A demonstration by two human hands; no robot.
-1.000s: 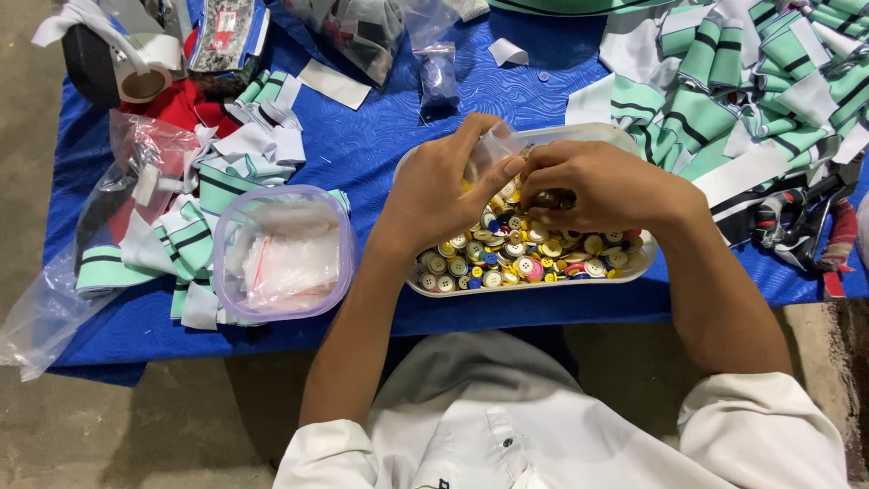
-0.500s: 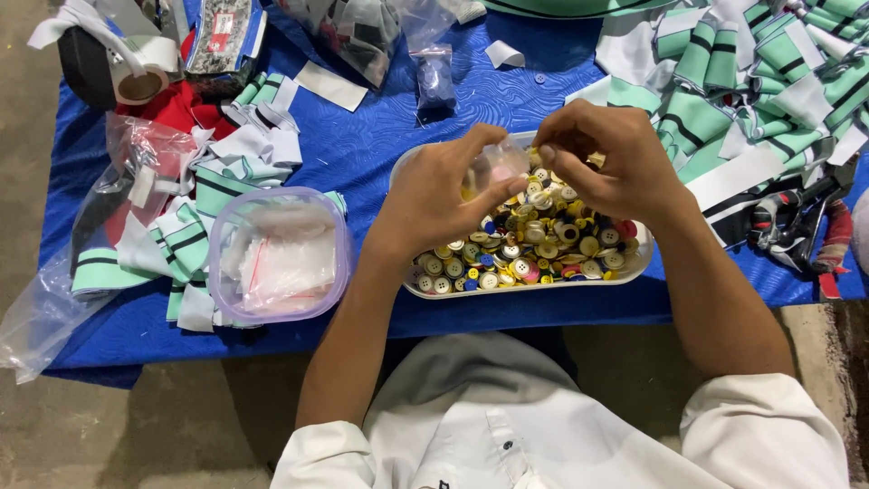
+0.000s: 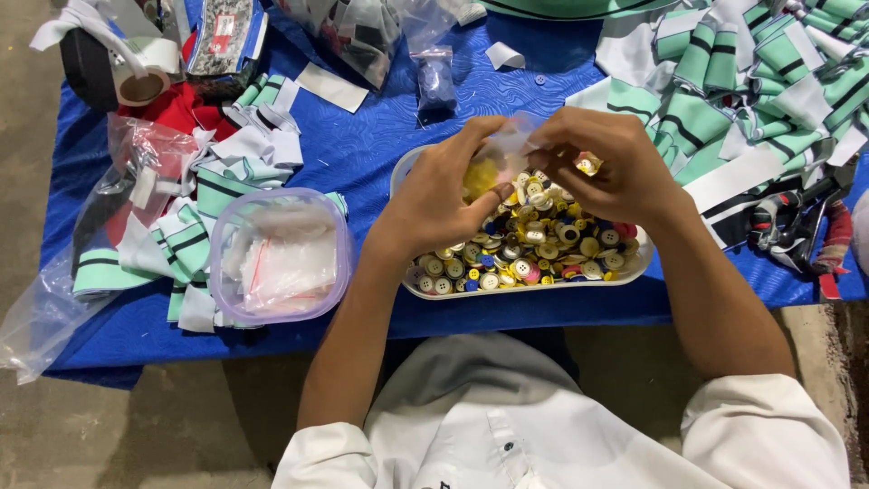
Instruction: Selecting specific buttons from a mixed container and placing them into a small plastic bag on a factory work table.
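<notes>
Nearest us, below the table edge, only our white shirt (image 3: 507, 426) shows, w/ both forearms reaching up over the blue table cloth (image 3: 362, 154). Just past the edge sits the white oval tray (image 3: 425, 292), heaped w/ mixed buttons (image 3: 534, 249) in yellow, blue, white & pink. Above it, our left hand (image 3: 444, 195) is curled nearly closed, thumb & fingers pinching a small clear plastic bag (image 3: 493, 163) w/ yellow pieces inside. Our right hand (image 3: 606, 163) is also mostly closed, fingertips gripping the bag's top edge; one button (image 3: 588, 165) shows at its fingers.

Vs. a sec ago both hands have lifted: they were low in the button heap, now they're raised over the tray's far side w/ the bag between them, so picking has given way to handling the bag itself.

Left of the tray stands a clear square tub (image 3: 281, 254) holding small plastic bags. Farther out lie green-striped fabric pieces (image 3: 742, 81), a red cloth (image 3: 186, 109), loose clear bags (image 3: 362, 27) & a small bag of dark buttons (image 3: 436, 81).
</notes>
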